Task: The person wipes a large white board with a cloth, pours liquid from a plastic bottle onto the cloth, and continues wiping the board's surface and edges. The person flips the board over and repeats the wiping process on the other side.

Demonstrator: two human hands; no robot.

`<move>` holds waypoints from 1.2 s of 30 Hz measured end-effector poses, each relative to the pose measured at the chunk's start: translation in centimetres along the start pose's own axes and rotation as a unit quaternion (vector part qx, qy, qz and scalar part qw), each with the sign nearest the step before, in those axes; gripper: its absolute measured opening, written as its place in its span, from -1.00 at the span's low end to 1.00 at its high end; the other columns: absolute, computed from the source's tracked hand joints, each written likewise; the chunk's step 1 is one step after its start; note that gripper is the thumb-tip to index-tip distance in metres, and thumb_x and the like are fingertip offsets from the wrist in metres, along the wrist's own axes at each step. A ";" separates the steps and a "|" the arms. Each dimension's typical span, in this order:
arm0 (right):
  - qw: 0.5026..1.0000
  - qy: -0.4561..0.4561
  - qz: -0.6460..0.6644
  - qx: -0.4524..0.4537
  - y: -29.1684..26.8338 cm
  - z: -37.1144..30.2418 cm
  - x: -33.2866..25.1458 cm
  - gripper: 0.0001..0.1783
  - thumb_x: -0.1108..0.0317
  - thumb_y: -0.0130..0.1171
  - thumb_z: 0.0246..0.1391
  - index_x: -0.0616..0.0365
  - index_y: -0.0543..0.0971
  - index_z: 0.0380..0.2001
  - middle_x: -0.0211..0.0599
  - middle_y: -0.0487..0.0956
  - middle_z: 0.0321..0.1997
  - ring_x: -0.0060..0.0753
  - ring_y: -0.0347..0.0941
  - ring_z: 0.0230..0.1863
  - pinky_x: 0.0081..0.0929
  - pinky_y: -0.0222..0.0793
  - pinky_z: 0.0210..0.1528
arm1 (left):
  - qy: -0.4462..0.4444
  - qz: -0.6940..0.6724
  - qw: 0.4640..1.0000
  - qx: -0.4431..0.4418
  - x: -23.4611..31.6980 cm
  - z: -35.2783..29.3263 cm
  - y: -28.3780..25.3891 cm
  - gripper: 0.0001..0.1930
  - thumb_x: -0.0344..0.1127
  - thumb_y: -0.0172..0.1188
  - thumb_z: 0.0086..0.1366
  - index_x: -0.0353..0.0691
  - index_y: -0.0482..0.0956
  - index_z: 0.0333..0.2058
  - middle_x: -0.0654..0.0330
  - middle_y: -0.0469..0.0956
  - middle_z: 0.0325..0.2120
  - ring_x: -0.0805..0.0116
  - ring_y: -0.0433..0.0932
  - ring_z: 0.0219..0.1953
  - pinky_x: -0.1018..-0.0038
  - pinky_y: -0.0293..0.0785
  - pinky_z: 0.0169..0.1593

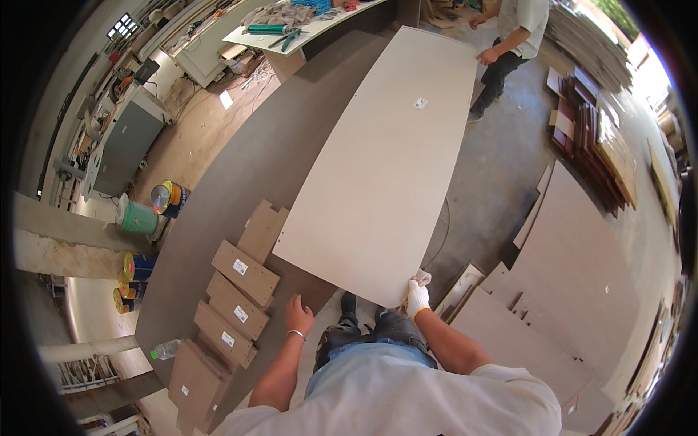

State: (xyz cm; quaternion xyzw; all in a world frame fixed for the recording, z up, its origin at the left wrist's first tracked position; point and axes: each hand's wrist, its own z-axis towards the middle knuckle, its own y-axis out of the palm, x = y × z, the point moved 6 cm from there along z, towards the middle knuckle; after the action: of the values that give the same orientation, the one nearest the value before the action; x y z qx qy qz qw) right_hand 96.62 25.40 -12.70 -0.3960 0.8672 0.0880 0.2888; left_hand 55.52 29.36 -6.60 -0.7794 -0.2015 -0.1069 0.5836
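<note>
Your right hand [417,299], in a white glove, gripped the near corner of the long pale board [382,167], fingers clamped on it with a rag [421,277]. The board lay flat on the brown tabletop [240,171], reaching toward another person [509,43] at its far end. Your bare left hand [298,317] rested on the tabletop edge, fingers loosely together, beside small stacked panels [236,301].
</note>
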 end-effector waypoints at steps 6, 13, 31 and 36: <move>0.998 0.064 0.003 -0.014 0.1 2.8 2.4 -0.69 0.12 0.19 0.25 0.17 0.59 -0.19 -0.27 0.57 -0.48 -0.32 0.45 -0.67 -0.34 0.34 -0.67 | 0.024 0.064 0.998 -0.012 1.0 6.8 1.5 -0.15 -0.28 0.25 0.22 -0.44 0.08 0.42 -0.22 -0.03 0.49 -0.18 -0.10 0.55 0.09 -0.11 0.57; 0.993 0.078 0.024 -0.090 -0.7 3.0 1.8 -0.79 0.23 0.12 0.25 0.07 0.57 -0.15 -0.26 0.62 -0.31 -0.25 0.57 -0.38 -0.29 0.52 -0.40 | -0.078 0.076 0.994 0.011 3.2 8.1 2.6 -0.04 -0.08 0.21 0.28 -0.51 -0.05 0.46 -0.20 -0.12 0.53 -0.09 -0.24 0.58 0.05 -0.28 0.58; 0.985 0.019 0.072 -0.154 -0.6 5.0 0.0 -0.83 0.11 0.02 0.38 -0.13 0.47 -0.29 -0.47 0.49 -0.45 -0.36 0.43 -0.47 -0.33 0.43 -0.41 | -0.027 -0.193 0.981 0.011 4.4 -5.6 1.9 -0.53 -0.30 0.13 0.29 -0.22 0.49 0.18 -0.10 0.62 0.01 -0.09 0.59 0.04 0.04 0.51 0.13; 0.995 0.013 0.024 -0.094 1.4 1.6 -0.2 -0.78 0.12 0.07 0.32 -0.13 0.42 -0.42 -0.53 0.33 -0.65 -0.49 0.24 -0.68 -0.50 0.17 -0.64 | 0.045 -0.119 0.992 -0.018 6.1 -2.5 3.2 -0.34 -0.31 0.12 0.30 -0.23 0.25 0.37 -0.10 0.55 0.07 -0.06 0.53 0.11 0.08 0.48 0.16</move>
State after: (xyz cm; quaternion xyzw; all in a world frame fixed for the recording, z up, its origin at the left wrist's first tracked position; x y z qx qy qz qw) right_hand 96.42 27.08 -13.99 -0.4015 0.8682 0.1704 0.2366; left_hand 62.56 27.33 -6.15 -0.7547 -0.2642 -0.2145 0.5608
